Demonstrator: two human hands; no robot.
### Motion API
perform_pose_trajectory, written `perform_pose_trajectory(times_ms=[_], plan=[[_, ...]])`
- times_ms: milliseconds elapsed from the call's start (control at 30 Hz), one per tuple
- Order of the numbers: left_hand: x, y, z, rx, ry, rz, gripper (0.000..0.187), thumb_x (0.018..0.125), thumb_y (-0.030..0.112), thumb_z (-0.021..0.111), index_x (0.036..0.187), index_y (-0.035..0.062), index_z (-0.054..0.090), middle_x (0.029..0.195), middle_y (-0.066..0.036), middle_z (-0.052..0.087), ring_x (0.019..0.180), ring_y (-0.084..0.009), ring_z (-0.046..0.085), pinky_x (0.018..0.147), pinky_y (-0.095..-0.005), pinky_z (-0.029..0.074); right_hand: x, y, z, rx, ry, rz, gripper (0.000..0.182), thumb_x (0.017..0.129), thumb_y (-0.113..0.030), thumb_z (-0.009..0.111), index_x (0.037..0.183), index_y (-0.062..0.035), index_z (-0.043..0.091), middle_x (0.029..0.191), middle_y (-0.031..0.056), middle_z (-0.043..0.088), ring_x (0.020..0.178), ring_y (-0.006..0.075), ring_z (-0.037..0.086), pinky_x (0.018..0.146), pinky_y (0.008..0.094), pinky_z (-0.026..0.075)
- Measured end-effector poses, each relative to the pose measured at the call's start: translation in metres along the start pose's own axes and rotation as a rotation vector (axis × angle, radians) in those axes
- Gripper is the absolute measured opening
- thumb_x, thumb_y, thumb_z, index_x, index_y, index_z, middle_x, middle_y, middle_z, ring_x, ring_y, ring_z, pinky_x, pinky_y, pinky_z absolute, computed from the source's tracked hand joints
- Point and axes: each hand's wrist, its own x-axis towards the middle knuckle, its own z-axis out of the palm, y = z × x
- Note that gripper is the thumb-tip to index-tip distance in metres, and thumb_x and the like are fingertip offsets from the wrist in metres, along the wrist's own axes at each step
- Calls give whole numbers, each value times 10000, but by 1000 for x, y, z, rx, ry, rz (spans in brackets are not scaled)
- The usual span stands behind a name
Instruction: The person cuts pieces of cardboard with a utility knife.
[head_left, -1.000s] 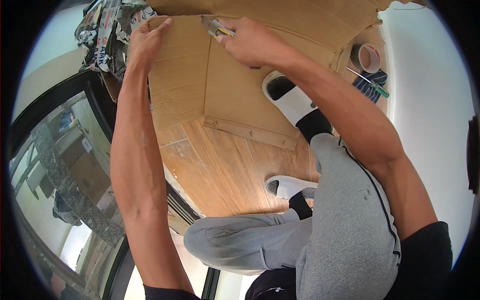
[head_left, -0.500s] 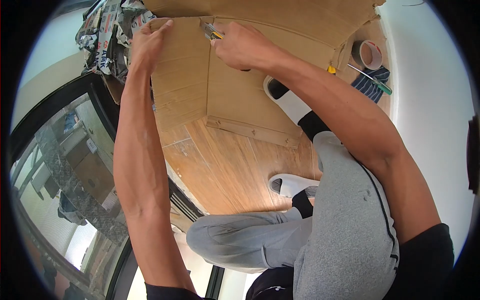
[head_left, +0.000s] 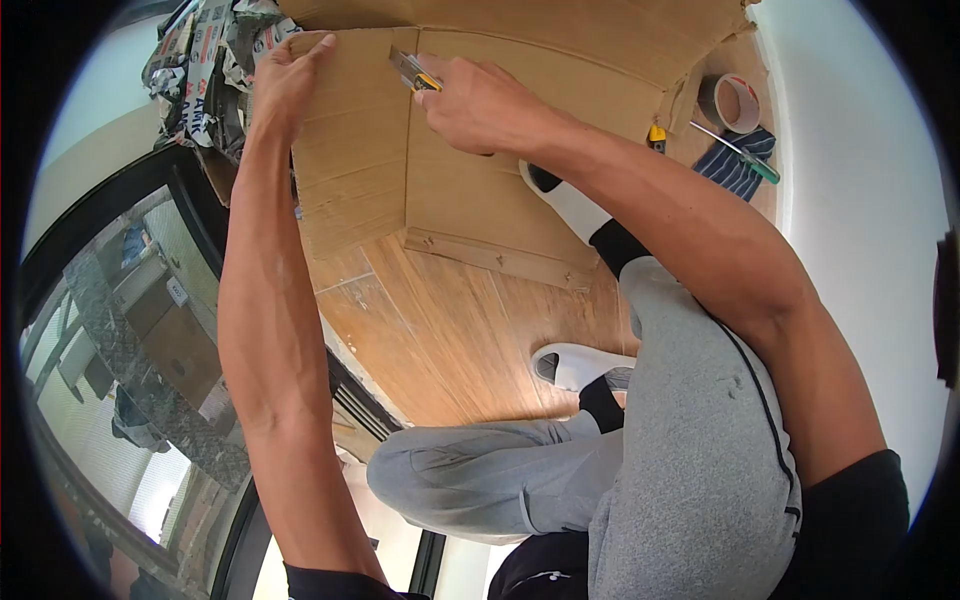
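A large creased sheet of brown cardboard [head_left: 500,190] lies over the wooden floor at the top of the view. My left hand [head_left: 287,80] grips its upper left edge, thumb on top and the other fingers hidden behind. In my right hand [head_left: 480,103] is a yellow and black utility knife [head_left: 420,77], its blade out and pointing up and left. The blade is over the cardboard near a vertical fold; whether it touches the surface is not clear.
At the right lie a tape roll [head_left: 731,102], a green-handled screwdriver [head_left: 757,166], a dark striped cloth [head_left: 728,170] and a yellow and black object [head_left: 656,138]. Crumpled printed wrapping [head_left: 205,75] is at upper left, above a black-framed glass panel [head_left: 130,380]. White sandals [head_left: 585,367] are on my feet.
My right hand and the knife have moved slightly down from the cardboard's upper edge, and the blade shows more clearly. My left hand keeps its grip. The whole view has shifted a little.
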Motion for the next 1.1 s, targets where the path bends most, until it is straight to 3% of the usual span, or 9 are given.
perform_pose_trajectory(times_ms=[100,167,233,367,467,700,800,967,1100], plan=[[-2,0,-10,12,-6,14,325,928,265,712,1140,20,691,971,-63,728,794,-127,668,705,-287,534,-1,4,6,-55,98,-102,525,988,-248,466,1484,-79,433,580,123,542,529,268,551,602,440,469],[0,-2,-17,32,-24,42,357,924,291,717,1152,17,688,974,-71,728,797,-128,670,709,-286,537,1,4,2,-35,49,-38,526,986,-247,469,1483,-77,436,582,122,543,525,261,549,598,431,470],[-18,4,-17,250,-30,-11,409,916,343,726,1150,9,696,969,-70,732,809,-129,672,721,-284,536,-1,3,-3,-32,46,-35,527,986,-247,469,1485,-83,435,582,122,543,522,260,545,594,430,469],[-45,-23,-11,382,77,-77,412,915,362,733,1097,-6,721,939,-54,738,809,-110,661,730,-274,526,0,7,2,-31,70,-58,528,988,-248,469,1495,-107,429,582,118,545,513,254,539,584,432,463],[-56,-25,1,229,164,46,388,914,366,744,1009,-10,750,887,-26,740,786,-69,632,724,-247,505,1,7,2,-39,94,-59,528,986,-246,470,1497,-121,431,578,113,544,507,255,534,580,432,464],[-53,-37,-5,48,105,38,366,926,343,734,1030,-7,742,901,-16,739,779,-60,630,701,-238,499,-9,6,12,-48,101,-46,548,977,-252,477,1502,-108,415,636,154,595,566,286,586,630,442,493],[-52,-39,-6,12,118,55,378,928,344,731,1049,-15,733,903,-19,738,775,-63,632,700,-239,502,-7,15,19,-123,166,-182,548,979,-259,474,1497,-91,413,672,178,615,614,303,613,656,449,500],[-46,-45,-7,50,59,72,365,934,321,726,1081,-13,718,914,-27,738,786,-67,639,706,-237,512,-4,1,12,20,18,-10,536,980,-254,470,1479,-62,426,692,199,622,688,357,626,715,483,495],[-54,-40,-6,-73,50,72,334,948,293,712,1090,-9,716,932,-17,738,786,-67,635,704,-238,507,-9,6,18,-31,71,-67,536,983,-251,471,1486,-72,424,668,181,612,648,329,620,679,467,494]])
